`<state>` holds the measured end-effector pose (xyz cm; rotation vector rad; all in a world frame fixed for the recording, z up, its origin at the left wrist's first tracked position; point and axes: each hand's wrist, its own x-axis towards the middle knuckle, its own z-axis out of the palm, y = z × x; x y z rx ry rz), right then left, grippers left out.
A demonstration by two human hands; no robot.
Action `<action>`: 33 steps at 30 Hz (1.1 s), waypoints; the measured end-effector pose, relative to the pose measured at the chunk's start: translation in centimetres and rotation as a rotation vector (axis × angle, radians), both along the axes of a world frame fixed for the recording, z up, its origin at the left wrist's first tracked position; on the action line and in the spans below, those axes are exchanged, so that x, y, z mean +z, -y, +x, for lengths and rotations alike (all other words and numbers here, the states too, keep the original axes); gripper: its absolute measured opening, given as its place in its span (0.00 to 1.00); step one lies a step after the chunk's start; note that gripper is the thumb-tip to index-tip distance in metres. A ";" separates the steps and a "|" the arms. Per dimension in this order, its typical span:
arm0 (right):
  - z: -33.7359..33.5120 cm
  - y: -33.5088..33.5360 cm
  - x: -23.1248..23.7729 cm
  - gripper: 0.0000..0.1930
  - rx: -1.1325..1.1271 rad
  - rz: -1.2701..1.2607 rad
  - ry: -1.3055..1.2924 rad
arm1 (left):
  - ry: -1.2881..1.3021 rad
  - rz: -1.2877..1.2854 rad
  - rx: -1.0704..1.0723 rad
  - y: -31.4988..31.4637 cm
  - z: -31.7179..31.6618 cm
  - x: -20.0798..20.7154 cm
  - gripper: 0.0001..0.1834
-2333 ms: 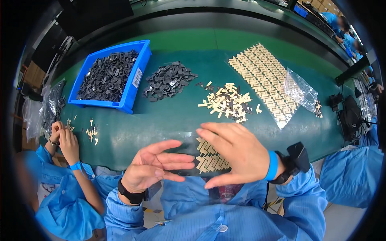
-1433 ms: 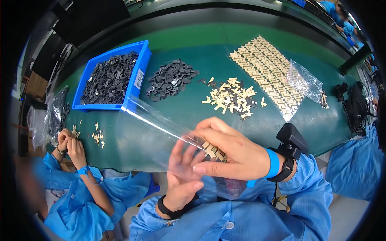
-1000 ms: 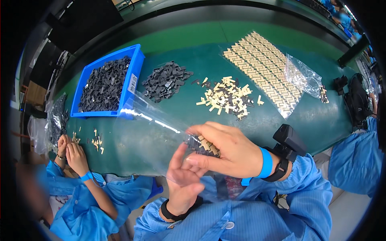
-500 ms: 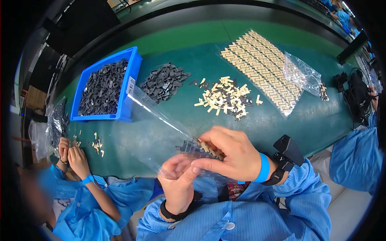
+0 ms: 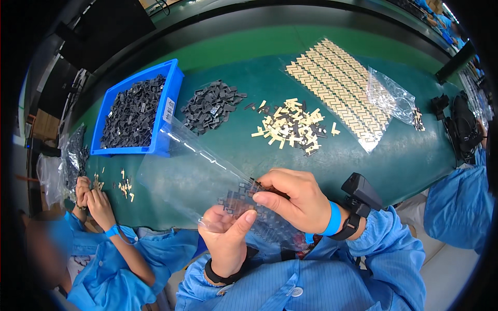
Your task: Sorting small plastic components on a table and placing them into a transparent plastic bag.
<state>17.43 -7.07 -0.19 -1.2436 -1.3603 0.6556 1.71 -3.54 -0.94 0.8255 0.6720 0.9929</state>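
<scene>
A clear plastic sheet (image 5: pixel 174 168) slants up and left in front of me, above the near table edge. Rows of small dark pieces (image 5: pixel 241 199) show on its lower right part. My left hand (image 5: pixel 226 236) is closed on the sheet's near edge, thumb lying over it and fingers behind. At the far edge, my right hand (image 5: pixel 301 202) pinches the sheet with thumb on top; its fingertips are partly hidden behind the dark pieces. More dark pieces run down below my right hand toward my blue smock.
A blue bin (image 5: pixel 174 85) of dark pieces stands at far left, beside a dark pile (image 5: pixel 210 106). Cream and black pieces (image 5: pixel 290 124) lie mid-table. A sheet of cream pieces (image 5: pixel 337 83) and a clear bag (image 5: pixel 397 96) are far right. A co-worker's hands (image 5: pixel 93 199) work at left.
The sheet has turned, so more rows of dark pieces face up, and the cream pieces by my right fingers no longer show. My right thumb has moved up, away from my left thumb.
</scene>
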 end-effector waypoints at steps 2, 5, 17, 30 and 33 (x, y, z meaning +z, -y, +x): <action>0.0 -0.1 0.0 0.09 0.013 -0.016 -0.005 | -0.007 0.024 -0.018 0.0 0.0 0.0 0.14; 0.1 -0.4 0.0 0.08 0.002 -0.025 -0.041 | 0.027 -0.001 0.000 0.0 0.0 0.2 0.13; 0.0 -0.6 -0.4 0.10 -0.041 -0.111 -0.171 | -0.019 0.031 -0.015 0.1 -0.3 0.3 0.11; -0.1 -0.9 -0.9 0.10 -0.074 0.011 -0.046 | 0.016 0.041 -0.013 0.1 -0.2 0.3 0.14; 0.0 -1.2 -1.2 0.11 -0.098 0.090 -0.067 | 0.040 0.035 -0.021 -0.1 -0.2 0.3 0.14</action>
